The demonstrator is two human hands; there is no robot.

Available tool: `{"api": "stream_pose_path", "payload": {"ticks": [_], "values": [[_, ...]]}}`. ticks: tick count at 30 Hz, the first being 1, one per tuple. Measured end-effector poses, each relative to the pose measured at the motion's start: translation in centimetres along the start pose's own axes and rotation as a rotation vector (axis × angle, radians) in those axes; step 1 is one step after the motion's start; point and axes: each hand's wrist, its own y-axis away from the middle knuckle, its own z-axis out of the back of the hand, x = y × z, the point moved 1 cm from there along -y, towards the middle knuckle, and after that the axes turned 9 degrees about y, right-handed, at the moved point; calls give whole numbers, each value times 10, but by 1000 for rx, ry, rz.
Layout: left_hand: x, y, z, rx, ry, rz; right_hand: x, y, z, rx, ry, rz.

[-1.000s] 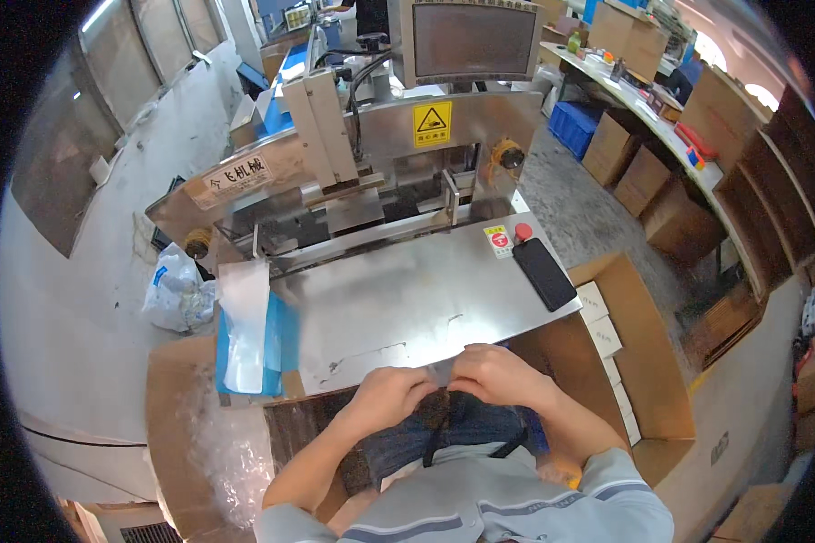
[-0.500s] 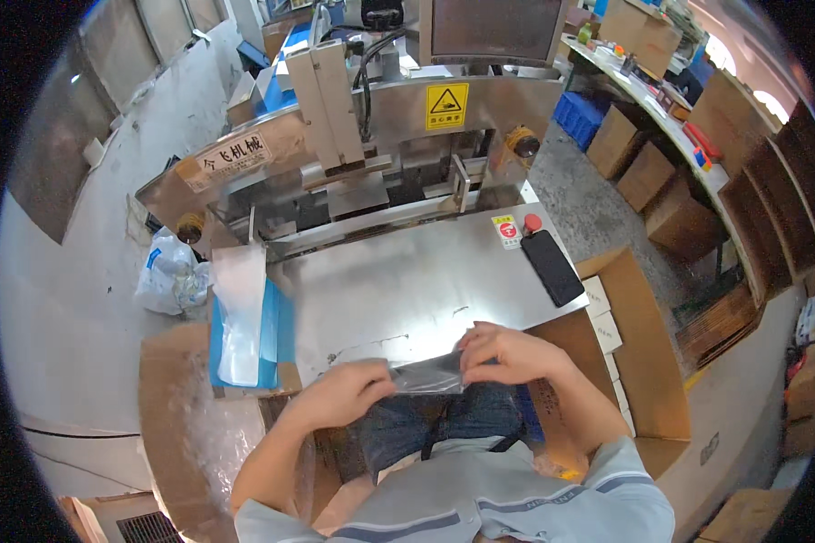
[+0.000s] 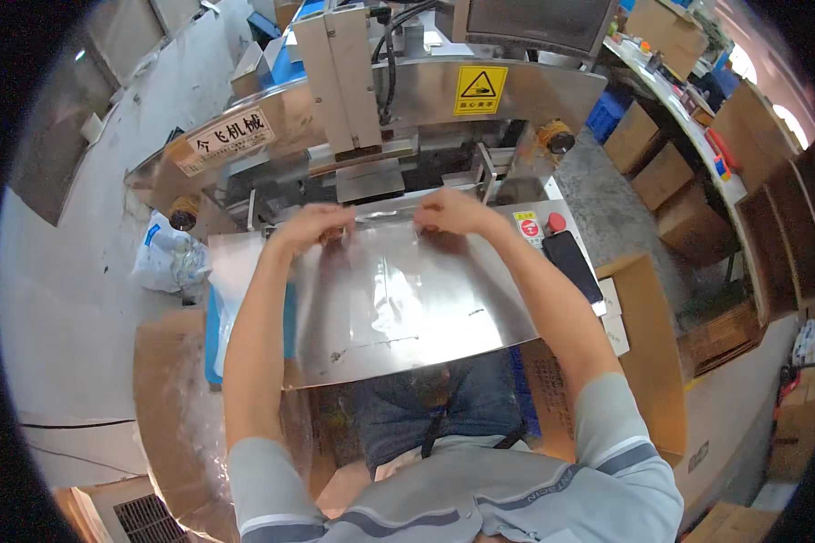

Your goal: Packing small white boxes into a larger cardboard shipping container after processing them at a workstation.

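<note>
A clear plastic bag (image 3: 385, 294) lies stretched over the shiny metal worktop (image 3: 484, 271), its far edge at the slot of the machine. My left hand (image 3: 315, 224) pinches the bag's far left corner, and my right hand (image 3: 451, 214) pinches the far right corner. Both hands are closed, with the bag's edge pulled straight between them. Just beyond the hands sits the flat metal plate (image 3: 369, 181) of the machine, below an upright grey column (image 3: 339, 86). The bag looks flat; I cannot tell whether anything is inside.
A blue box (image 3: 214, 339) with a stack of clear bags (image 3: 234, 262) stands left of the worktop. To the right are a red button (image 3: 556, 223), a black phone (image 3: 571, 267) and a cardboard box (image 3: 652, 362) holding small white boxes (image 3: 614, 333). Another carton (image 3: 163, 380) holds clear plastic.
Both hands have moved away from my lap, across the worktop to the machine's slot, carrying the bag with them. The bag now lies spread flat instead of bunched.
</note>
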Motion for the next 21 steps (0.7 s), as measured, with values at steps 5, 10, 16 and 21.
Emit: {"api": "stream_pose_path", "payload": {"ticks": [5,10,16,21], "values": [[-37,-53,2,-122,-65,-81,-28,-43,30,-46,-17,-91],[31,-101,59,-252,-229,-360,37,-64,8,-286,413,17],[8,-45,-71,-909,-684,-702,38,-24,-35,-298,679,4],[50,86,-187,-490,-865,-375,41,-27,-36,-334,639,67]]}}
